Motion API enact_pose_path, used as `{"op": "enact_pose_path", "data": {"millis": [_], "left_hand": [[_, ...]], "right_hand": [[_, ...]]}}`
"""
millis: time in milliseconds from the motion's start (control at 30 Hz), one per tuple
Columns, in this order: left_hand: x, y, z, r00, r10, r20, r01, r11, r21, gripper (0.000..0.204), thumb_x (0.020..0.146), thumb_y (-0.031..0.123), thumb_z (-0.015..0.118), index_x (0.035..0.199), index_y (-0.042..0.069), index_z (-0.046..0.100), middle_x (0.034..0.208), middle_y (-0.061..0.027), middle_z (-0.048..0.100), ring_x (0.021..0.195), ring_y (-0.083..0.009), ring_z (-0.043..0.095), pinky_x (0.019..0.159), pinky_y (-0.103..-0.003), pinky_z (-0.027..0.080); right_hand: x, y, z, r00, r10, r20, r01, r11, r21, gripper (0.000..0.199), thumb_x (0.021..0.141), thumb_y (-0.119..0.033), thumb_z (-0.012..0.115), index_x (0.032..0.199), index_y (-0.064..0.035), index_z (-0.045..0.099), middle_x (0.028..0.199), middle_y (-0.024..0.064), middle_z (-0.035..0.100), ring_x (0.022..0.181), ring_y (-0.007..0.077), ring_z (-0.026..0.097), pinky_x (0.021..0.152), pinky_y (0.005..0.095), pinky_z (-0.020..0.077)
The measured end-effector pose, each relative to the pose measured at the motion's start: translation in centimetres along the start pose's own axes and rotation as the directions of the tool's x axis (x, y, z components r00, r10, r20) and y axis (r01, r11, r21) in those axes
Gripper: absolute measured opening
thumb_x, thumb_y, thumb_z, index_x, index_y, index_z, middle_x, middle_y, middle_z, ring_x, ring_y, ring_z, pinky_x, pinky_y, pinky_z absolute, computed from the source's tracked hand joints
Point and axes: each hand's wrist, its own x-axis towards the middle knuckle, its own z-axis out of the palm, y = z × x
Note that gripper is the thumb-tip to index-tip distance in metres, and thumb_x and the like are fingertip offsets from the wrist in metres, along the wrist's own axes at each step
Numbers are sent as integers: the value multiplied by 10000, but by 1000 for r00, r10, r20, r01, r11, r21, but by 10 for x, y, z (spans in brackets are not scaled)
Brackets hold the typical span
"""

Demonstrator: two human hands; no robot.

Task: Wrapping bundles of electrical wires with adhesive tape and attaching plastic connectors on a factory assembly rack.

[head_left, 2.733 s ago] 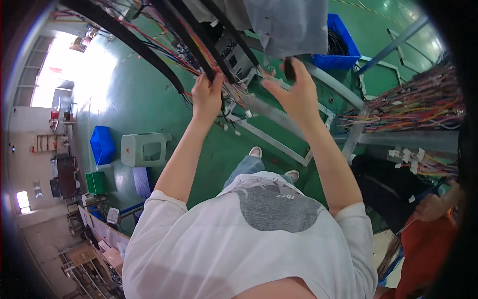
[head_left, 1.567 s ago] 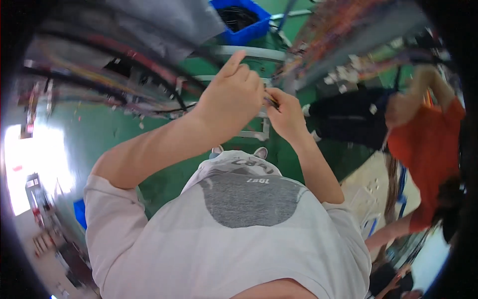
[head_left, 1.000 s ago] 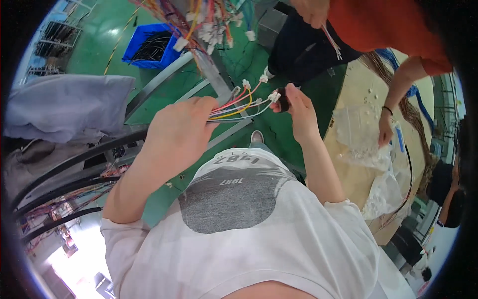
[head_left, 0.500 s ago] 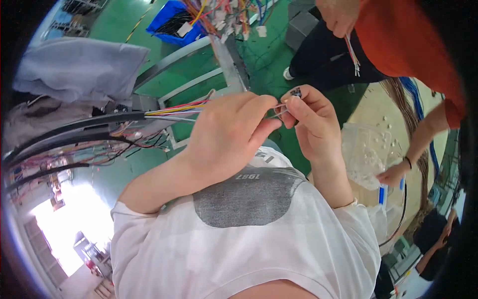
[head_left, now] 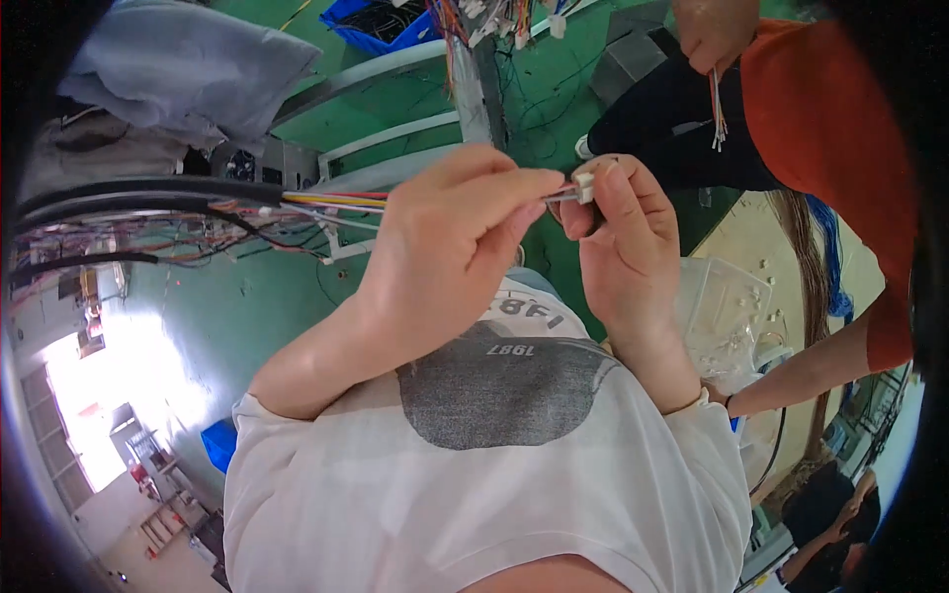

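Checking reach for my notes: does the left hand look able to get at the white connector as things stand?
Probably yes: the left hand pinches the wires just short of the white connector, and nothing appears to stand between them. The right hand seems to hold it from the far side.

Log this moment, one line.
left hand: pinching thin coloured wires; right hand: holding small white plastic connector; black tubular sleeve: around wires

Can count, on the wearer [head_left: 484,494], one left hand [head_left: 445,242] and one right hand [head_left: 631,237]; one held white connector [head_left: 585,188]; three black cable sleeves [head_left: 148,188]; two blue bins [head_left: 368,38]; one orange shirt [head_left: 825,168]; one brown wire bundle [head_left: 815,267]; one blue wire bundle [head_left: 825,237]. Cannot number the coloured wires [head_left: 336,201].
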Motion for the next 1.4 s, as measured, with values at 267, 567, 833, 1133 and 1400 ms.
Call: {"op": "enact_pose_path", "data": {"millis": [267, 567, 833, 1133, 1400], "left_hand": [[-10, 7, 0, 934, -319, -162, 246, 901, -358, 157, 786, -8, 529, 923, 3, 606, 726, -24, 506, 580, -52, 424, 486, -184, 321], [-9, 19, -1, 952, -304, -30, 266, 873, -409, 213, 819, 3, 489, 1018, -10, 564, 804, 2, 498, 639, -35, 426, 528, -155, 333], [0, 12, -2, 966, -259, 8, 226, 830, -511, 230, 817, -8, 471, 1032, -14, 552, 797, -4, 490, 604, -38, 416, 492, -164, 320], [2, 10, -1, 958, -283, 46, 244, 719, -650, 250, 800, -39, 451, 1029, -27, 549, 810, -17, 496, 592, -45, 409, 494, -174, 314], [-2, 7, -3, 959, -280, 47, 244, 729, -640, 256, 798, -40, 457, 1037, -24, 548, 849, -25, 500, 612, -46, 413, 500, -171, 316]], "right_hand": [[-13, -4, -2, 983, -179, 30, 181, 954, -238, 254, 872, -144, 440, 1008, 50, 535, 740, 39, 545, 537, 52, 429, 608, 220, 412], [-14, -3, 23, 829, -466, 310, 559, 663, -498, 394, 841, -65, 465, 1208, 52, 381, 592, 3, 491, 521, 42, 416, 502, 170, 345], [-3, 3, 20, 820, -502, 276, 572, 691, -442, 537, 812, -16, 495, 1278, 56, 239, 540, 4, 458, 507, 47, 399, 485, 163, 322], [-2, 3, 20, 848, -474, 239, 529, 721, -447, 551, 792, 1, 504, 1275, 59, 245, 560, 2, 470, 514, 46, 402, 497, 167, 321], [-3, 4, 20, 866, -449, 222, 498, 729, -469, 536, 780, 21, 507, 1261, 57, 273, 568, -1, 488, 510, 40, 401, 483, 169, 307]]}}
